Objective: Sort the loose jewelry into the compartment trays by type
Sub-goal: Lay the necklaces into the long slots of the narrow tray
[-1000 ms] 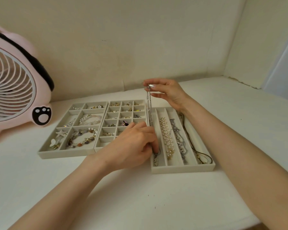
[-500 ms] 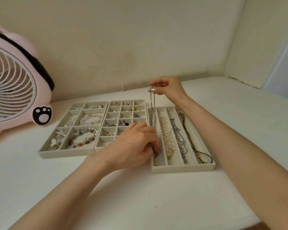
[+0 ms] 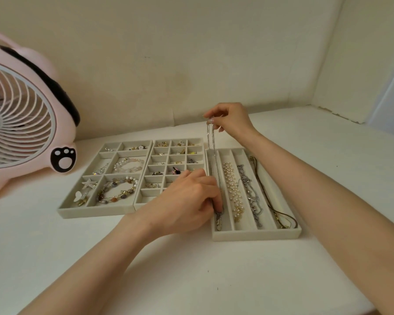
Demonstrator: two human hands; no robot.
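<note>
Silver feather-pendant chain necklace [image 3: 214, 142] hung pinched from right hand [image 3: 231, 120], left hand [image 3: 187, 196] pinching its pendant end in leftmost channel of grey long-slotted tray [image 3: 255, 235]; neighbouring trays [image 3: 93, 212] filled, sorting apparently nearly finished.

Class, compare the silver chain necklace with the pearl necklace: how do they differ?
The silver chain necklace is thin links; the pearl necklace is thick with beads. The chain necklace hangs from the right hand, upper end raised; the pearl necklace lies flat, untouched. Each has its own slot in the long tray.
</note>
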